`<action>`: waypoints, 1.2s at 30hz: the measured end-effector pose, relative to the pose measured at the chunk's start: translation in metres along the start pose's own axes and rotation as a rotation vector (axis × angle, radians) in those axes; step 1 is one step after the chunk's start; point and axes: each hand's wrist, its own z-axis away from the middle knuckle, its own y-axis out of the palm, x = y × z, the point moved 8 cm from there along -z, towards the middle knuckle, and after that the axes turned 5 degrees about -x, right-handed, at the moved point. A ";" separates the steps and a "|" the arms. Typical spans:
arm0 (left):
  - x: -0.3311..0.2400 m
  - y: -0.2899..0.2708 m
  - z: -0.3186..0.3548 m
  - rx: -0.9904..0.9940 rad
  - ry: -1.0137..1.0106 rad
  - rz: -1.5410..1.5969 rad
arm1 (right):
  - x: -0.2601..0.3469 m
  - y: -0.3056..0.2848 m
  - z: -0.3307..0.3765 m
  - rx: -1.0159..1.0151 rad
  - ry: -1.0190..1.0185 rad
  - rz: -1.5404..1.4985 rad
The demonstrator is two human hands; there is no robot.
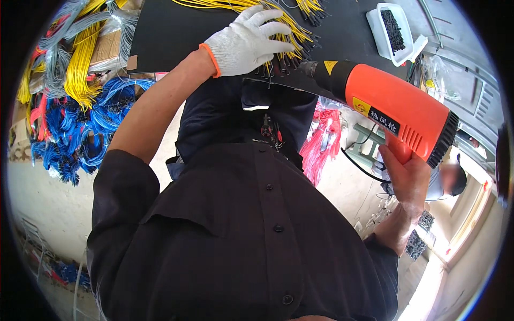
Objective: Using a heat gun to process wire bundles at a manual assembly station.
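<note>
My left hand (pixel 249 41), in a white knit glove with an orange cuff, lies over a fanned bundle of yellow wires (pixel 293 25). Its fingers are stretched out and spread. Black sleeves (pixel 307 44) cover the wire ends, which point right and toward me at the near edge of the dark table (pixel 171 35). My bare right hand (pixel 411 179) is wrapped round the handle of an orange heat gun (pixel 399 101). The gun's dark nozzle points left, close beside the black wire ends. What lies under my left palm is hidden.
A white plastic tub (pixel 375 25) of small black pieces stands at the table's right. Blue wire bundles (pixel 101 125) and hanging yellow wires (pixel 81 67) fill the left side. Red-pink wires (pixel 323 139) lie below the table. Another person (pixel 448 181) is at the far right.
</note>
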 end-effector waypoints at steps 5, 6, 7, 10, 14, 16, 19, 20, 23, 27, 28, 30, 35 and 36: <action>-0.006 -0.007 -0.011 0.222 -0.055 -0.021 | -0.004 -0.004 0.001 -0.019 0.052 0.032; -0.001 0.006 -0.008 0.221 -0.050 -0.020 | -0.006 -0.005 0.002 -0.037 0.059 0.004; -0.002 0.007 -0.001 -0.021 0.076 -0.157 | -0.003 -0.005 0.001 -0.034 0.047 0.001; -0.007 0.005 0.001 -0.108 0.066 -0.177 | -0.004 -0.005 0.001 -0.006 0.078 0.032; 0.002 0.018 0.004 0.092 -0.090 -0.069 | -0.009 -0.007 0.004 -0.019 0.085 0.013; 0.000 0.018 0.004 0.057 -0.068 -0.048 | -0.012 -0.005 0.006 0.003 0.130 0.025; 0.005 0.020 0.002 0.100 -0.072 -0.035 | -0.009 -0.007 0.007 -0.052 0.038 0.029; 0.009 0.024 0.002 0.177 -0.096 -0.045 | -0.011 -0.005 0.007 -0.033 0.064 0.038; 0.005 0.022 0.001 0.083 -0.080 -0.084 | -0.006 -0.003 0.006 -0.014 0.075 0.029; -0.004 0.017 -0.002 0.102 -0.055 -0.102 | -0.004 -0.003 0.006 -0.023 0.055 0.013; -0.001 0.020 -0.001 0.219 -0.084 -0.147 | -0.002 -0.003 0.006 -0.022 0.052 0.011; 0.008 0.014 0.001 0.115 -0.070 -0.080 | -0.003 0.001 0.007 0.015 0.107 -0.002; 0.023 -0.019 -0.008 -0.169 -0.133 0.246 | 0.006 0.002 0.008 0.002 0.003 0.022; 0.032 -0.025 -0.003 -0.300 -0.184 0.330 | 0.013 0.003 0.007 -0.001 -0.023 0.017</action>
